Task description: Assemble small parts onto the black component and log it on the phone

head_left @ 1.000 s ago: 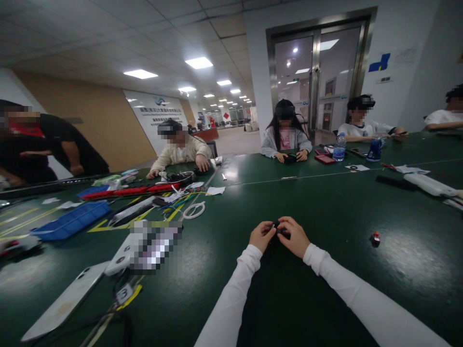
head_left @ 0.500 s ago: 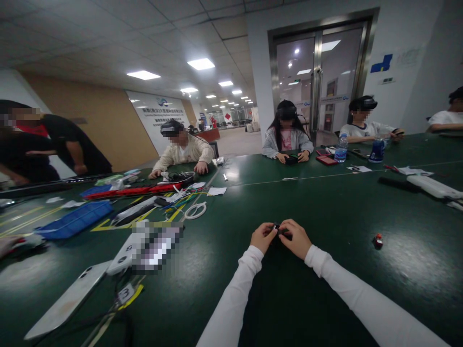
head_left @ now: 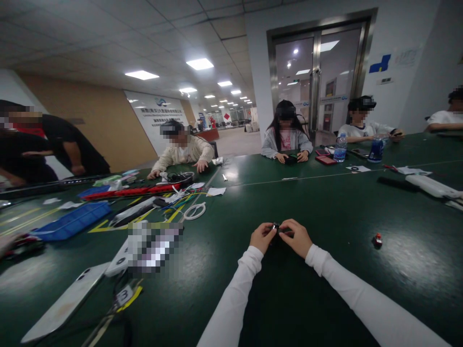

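Observation:
Close together over the green table (head_left: 318, 202), my two hands meet at a small dark object (head_left: 276, 226) with a shiny spot on it. It is mostly covered by fingers and too small to name. My left hand (head_left: 263, 236) is closed, thumb and fingers pinching the object from the left. My right hand (head_left: 297, 238) is closed too, its fingertips on the object's right side. Off to the right of my right hand, a small orange and black part (head_left: 377, 240) lies on the table.
On the left are a blue tray (head_left: 74, 220), a white coiled cable (head_left: 195, 211), a long white device (head_left: 68, 301) and a number tag (head_left: 125, 295). Water bottles (head_left: 340, 148) stand at the far side. A white tool-like item (head_left: 430, 185) lies right. Several people sit around.
My hands stay in nearly the same place, with the object still between them. The right fingers have shifted slightly. The whole view has moved a little.

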`<state>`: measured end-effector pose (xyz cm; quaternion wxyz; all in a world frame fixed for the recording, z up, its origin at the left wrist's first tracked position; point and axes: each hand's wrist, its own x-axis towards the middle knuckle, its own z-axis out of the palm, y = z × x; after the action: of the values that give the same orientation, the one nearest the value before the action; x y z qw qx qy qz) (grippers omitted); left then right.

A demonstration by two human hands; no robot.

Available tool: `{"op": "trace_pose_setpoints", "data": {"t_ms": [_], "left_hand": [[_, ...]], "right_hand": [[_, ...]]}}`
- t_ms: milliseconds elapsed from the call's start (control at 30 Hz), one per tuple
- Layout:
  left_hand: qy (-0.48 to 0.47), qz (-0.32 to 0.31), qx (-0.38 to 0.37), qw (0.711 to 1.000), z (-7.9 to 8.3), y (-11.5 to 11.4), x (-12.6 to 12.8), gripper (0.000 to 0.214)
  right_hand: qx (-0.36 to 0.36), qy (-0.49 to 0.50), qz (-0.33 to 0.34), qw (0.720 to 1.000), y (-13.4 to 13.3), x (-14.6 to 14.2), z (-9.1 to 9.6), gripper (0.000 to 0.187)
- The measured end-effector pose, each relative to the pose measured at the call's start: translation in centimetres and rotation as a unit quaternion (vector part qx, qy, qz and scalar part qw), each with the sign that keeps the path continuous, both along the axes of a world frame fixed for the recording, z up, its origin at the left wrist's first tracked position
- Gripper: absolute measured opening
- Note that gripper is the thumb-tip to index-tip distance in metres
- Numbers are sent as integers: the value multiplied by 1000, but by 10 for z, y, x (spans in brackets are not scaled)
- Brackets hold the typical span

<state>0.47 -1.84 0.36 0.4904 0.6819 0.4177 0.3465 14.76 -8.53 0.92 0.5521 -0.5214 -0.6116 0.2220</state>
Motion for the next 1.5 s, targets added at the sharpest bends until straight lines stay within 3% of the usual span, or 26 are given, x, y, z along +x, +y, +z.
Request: {"op": "trace_pose_setpoints", "data": {"t_ms": [300, 467, 967, 1267, 1500], "left_hand": [[-9, 20, -22, 1000, 0, 1, 2, 33], [-15, 26, -27, 999, 1, 1, 2, 35], [-13, 26, -47, 998, 0, 4, 1, 33], [-13, 30, -54, 998, -4, 6, 1, 34], [-8, 36, -59, 998, -3, 6, 2, 35]], "right_hand": [[-32, 89, -11, 995, 9, 6, -10, 15], [-60, 187, 1, 981, 15, 9, -14, 21], [-106, 326, 11, 939, 16, 15, -19, 29], [-115, 500, 30, 858, 19, 18, -20, 23], [-126, 561, 60, 816, 19, 19, -20, 13]]}}
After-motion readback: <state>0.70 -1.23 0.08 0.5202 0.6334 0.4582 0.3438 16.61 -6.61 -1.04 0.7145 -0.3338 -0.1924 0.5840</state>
